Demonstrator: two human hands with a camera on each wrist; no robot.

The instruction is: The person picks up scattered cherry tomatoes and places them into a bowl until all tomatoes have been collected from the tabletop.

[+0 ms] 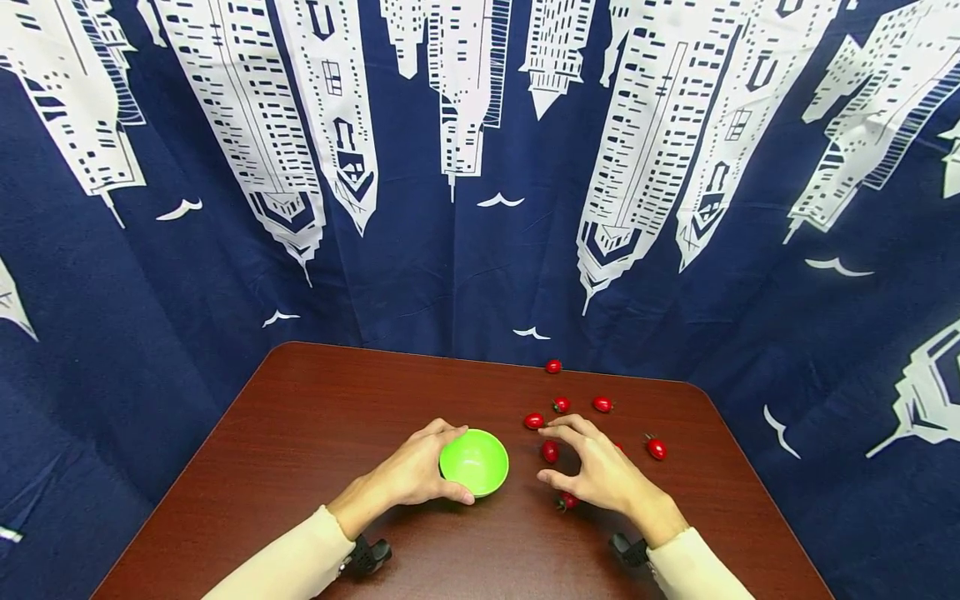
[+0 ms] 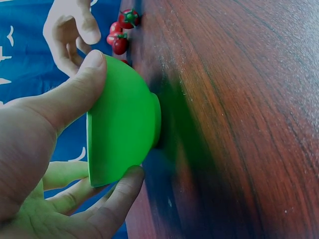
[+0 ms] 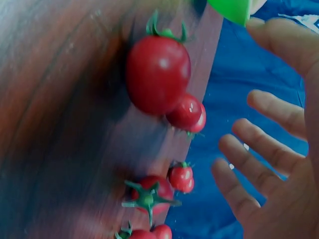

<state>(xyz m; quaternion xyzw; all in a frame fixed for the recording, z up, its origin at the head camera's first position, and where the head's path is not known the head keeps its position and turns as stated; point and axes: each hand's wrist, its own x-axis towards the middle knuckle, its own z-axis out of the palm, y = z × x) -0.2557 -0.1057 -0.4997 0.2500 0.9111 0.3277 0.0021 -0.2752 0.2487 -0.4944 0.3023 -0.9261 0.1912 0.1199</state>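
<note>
Head view: my left hand [image 1: 416, 471] grips the green bowl [image 1: 474, 461] by its near-left side, thumb at the front rim and fingers curled round the back, with the bowl standing upright on the brown table [image 1: 315, 417], near the middle of the front half. My right hand [image 1: 596, 471] hovers just right of it, fingers loosely spread and holding nothing, above a scatter of small red tomatoes; one lies under the fingertips [image 1: 550, 451], one by the heel of the hand [image 1: 567, 501], others at [image 1: 533, 421], [image 1: 561, 405], [image 1: 602, 404], [image 1: 656, 448] and, farthest back, [image 1: 553, 366]. The bowl looks empty. Judgement: these tomatoes are light, smooth and round, apt to roll or squirt out of a hard pinch, with skin that bruises; best taken across the belly with thumb and two fingers, not by the green stalk. Left wrist view: thumb [image 2: 75, 92] lies on the upper wall of the bowl [image 2: 124, 129] and fingers [image 2: 114, 199] cup it below; it reads as thin rigid plastic, light enough to slide if nudged, so my hold steadies it. Right wrist view: open fingers [image 3: 259, 164] stand clear of the nearest tomato [image 3: 157, 73], a second [image 3: 187, 113] touching it, so lifting one may set the other rolling. Neighbouring fruit crowds the approach; the blue city-print curtain [image 1: 450, 250] hangs behind.
</note>
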